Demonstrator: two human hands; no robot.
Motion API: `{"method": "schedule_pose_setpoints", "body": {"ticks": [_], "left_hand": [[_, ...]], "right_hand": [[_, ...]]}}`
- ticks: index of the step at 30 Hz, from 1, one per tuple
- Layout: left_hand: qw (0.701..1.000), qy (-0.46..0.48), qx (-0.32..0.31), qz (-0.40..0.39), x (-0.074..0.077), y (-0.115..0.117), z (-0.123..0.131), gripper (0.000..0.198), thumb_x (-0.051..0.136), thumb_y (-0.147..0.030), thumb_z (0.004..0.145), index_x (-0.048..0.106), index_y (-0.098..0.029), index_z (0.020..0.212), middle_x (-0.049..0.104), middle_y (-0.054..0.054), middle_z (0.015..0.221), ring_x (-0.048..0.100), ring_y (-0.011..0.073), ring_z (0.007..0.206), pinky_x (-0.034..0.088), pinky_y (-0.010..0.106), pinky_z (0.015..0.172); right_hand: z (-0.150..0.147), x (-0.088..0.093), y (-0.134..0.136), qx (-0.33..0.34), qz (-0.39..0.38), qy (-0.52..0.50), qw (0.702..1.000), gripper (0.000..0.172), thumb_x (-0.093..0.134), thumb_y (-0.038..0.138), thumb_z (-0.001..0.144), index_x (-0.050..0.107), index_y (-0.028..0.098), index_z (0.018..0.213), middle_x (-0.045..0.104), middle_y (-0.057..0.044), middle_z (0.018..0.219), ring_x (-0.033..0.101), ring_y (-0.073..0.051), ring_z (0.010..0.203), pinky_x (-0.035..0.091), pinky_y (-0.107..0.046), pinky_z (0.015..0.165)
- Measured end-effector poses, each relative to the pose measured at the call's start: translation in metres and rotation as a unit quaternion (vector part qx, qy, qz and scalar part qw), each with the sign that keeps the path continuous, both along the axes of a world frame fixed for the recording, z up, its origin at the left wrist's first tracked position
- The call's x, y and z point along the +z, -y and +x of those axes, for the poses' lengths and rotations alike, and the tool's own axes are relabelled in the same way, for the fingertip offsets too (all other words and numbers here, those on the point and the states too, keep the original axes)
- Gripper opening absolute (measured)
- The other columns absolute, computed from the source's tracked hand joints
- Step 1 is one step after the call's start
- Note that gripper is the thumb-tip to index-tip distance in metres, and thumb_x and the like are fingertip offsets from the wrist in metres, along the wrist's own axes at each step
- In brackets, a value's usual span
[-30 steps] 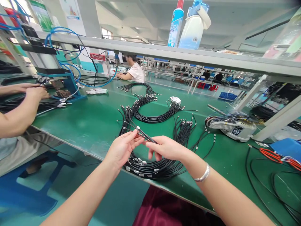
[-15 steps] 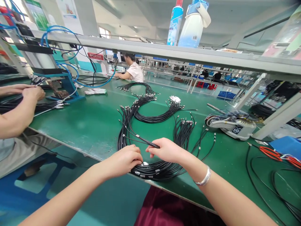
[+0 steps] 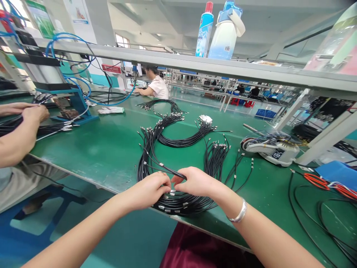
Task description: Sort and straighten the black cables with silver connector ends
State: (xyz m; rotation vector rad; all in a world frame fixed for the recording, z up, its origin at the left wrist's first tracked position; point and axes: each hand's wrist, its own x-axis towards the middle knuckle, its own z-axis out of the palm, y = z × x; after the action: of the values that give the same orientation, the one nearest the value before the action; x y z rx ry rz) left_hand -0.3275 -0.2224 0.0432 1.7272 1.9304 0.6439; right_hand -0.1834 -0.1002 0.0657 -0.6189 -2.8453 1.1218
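Holding thin black cables above a looped bundle

The right hand sat just below the centre of the frame, its fingers curled and closed around a few of the thin black cables, which ran from its grip toward the upper left and carried a pale tag. A silver bracelet circled that wrist. The left hand was just beside it, toward the lower left, with its fingers bent and close together over the looped bundle. Its thumb and forefinger came down at some silver clips; whether they pinched one, I could not tell.

The looped bundle lay in the lower middle of the frame on a green table, curving along the near edge beneath both hands. Behind it, in the middle of the frame, lay a second bundle, with a white cloth at its right end. A white machine stood at the right, and an orange cord lay near the right edge. At the left edge, a co-worker's hands were beside a blue press; a white glove lay to the right of the press. Across the upper part of the frame ran a shelf, on which a spray can and a pale bottle stood side by side.
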Motion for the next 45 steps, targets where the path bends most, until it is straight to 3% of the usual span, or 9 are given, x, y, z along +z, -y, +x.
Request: {"method": "schedule_pose_setpoints", "body": {"ticks": [8,13,19,26,32,35,38,42,45], "left_hand": [[0.996,0.046,0.035,0.062,0.013,0.001,-0.003,0.024,0.044,-0.034,0.082,0.062,-0.021,0.089,0.064,0.000,0.093,0.055,0.0087,0.083,0.040,0.017,0.075],[0.992,-0.042,-0.009,0.118,0.015,-0.001,-0.009,0.029,0.040,-0.032,0.085,0.066,-0.023,0.091,0.063,0.002,0.090,0.053,0.0096,0.087,0.039,0.020,0.081],[0.967,-0.164,0.026,0.191,0.016,0.001,-0.019,0.032,0.037,-0.032,0.087,0.066,-0.021,0.093,0.064,0.005,0.090,0.051,0.0116,0.087,0.037,0.024,0.083],[0.955,-0.193,0.025,0.225,0.014,-0.008,-0.017,0.034,0.034,-0.030,0.088,0.066,-0.021,0.095,0.065,0.005,0.093,0.050,0.0118,0.089,0.039,0.026,0.084],[0.910,-0.222,0.028,0.349,-0.012,0.012,-0.001,0.033,0.047,-0.017,0.082,0.065,-0.027,0.107,0.064,0.003,0.111,0.050,0.0126,0.108,0.038,0.025,0.101],[0.894,-0.250,-0.015,0.370,-0.030,0.036,0.001,0.039,0.051,-0.010,0.078,0.064,-0.030,0.110,0.062,0.002,0.117,0.048,0.0119,0.119,0.036,0.022,0.106],[0.914,-0.217,-0.042,0.341,-0.037,0.046,0.003,0.041,0.052,-0.011,0.078,0.061,-0.032,0.112,0.064,0.001,0.112,0.050,0.0116,0.118,0.035,0.022,0.109],[0.981,-0.099,-0.027,0.163,-0.030,0.026,0.008,0.037,0.038,-0.021,0.085,0.060,-0.029,0.115,0.061,0.004,0.116,0.054,0.0127,0.111,0.041,0.026,0.101],[0.996,-0.079,0.014,0.037,-0.020,0.002,0.006,0.035,0.038,-0.030,0.085,0.063,-0.022,0.109,0.061,0.007,0.113,0.052,0.0170,0.109,0.040,0.031,0.100]], "right_hand": [[-0.003,0.006,-0.005,-0.018,-0.016,-0.018,1.000,0.025,0.060,0.032,0.071,0.066,0.019,0.091,0.065,0.002,0.079,0.053,-0.011,0.066,0.038,-0.020,0.059],[0.005,0.030,-0.009,0.010,0.070,0.063,0.995,0.022,0.055,0.028,0.067,0.068,0.021,0.083,0.063,0.002,0.071,0.052,-0.012,0.061,0.035,-0.020,0.052],[0.019,0.047,-0.033,-0.001,0.150,0.135,0.979,0.017,0.056,0.025,0.062,0.064,0.017,0.075,0.063,-0.003,0.069,0.051,-0.014,0.056,0.033,-0.023,0.048],[0.005,0.042,-0.029,-0.007,0.023,0.019,1.000,0.033,0.061,0.043,0.070,0.068,0.018,0.089,0.062,0.002,0.074,0.050,-0.010,0.061,0.035,-0.019,0.053],[-0.004,0.026,-0.013,0.035,0.019,0.021,0.999,0.033,0.050,0.042,0.083,0.064,0.016,0.070,0.060,0.002,0.064,0.046,-0.009,0.056,0.033,-0.021,0.053],[0.003,0.027,-0.012,0.070,0.099,0.032,0.992,0.033,0.049,0.039,0.085,0.063,0.017,0.065,0.060,0.001,0.060,0.051,-0.012,0.062,0.033,-0.023,0.060],[0.005,0.027,-0.012,0.078,0.147,0.005,0.986,0.033,0.049,0.036,0.087,0.056,0.017,0.061,0.062,0.000,0.059,0.054,-0.013,0.067,0.034,-0.024,0.065],[-0.001,0.021,-0.013,0.031,0.010,0.004,0.999,0.026,0.046,0.035,0.087,0.053,0.016,0.071,0.065,0.000,0.067,0.055,-0.009,0.055,0.037,-0.021,0.056],[-0.004,0.015,-0.013,0.007,-0.054,-0.007,0.998,0.018,0.046,0.029,0.085,0.058,0.016,0.083,0.067,0.001,0.077,0.050,-0.005,0.048,0.036,-0.018,0.050]]}}
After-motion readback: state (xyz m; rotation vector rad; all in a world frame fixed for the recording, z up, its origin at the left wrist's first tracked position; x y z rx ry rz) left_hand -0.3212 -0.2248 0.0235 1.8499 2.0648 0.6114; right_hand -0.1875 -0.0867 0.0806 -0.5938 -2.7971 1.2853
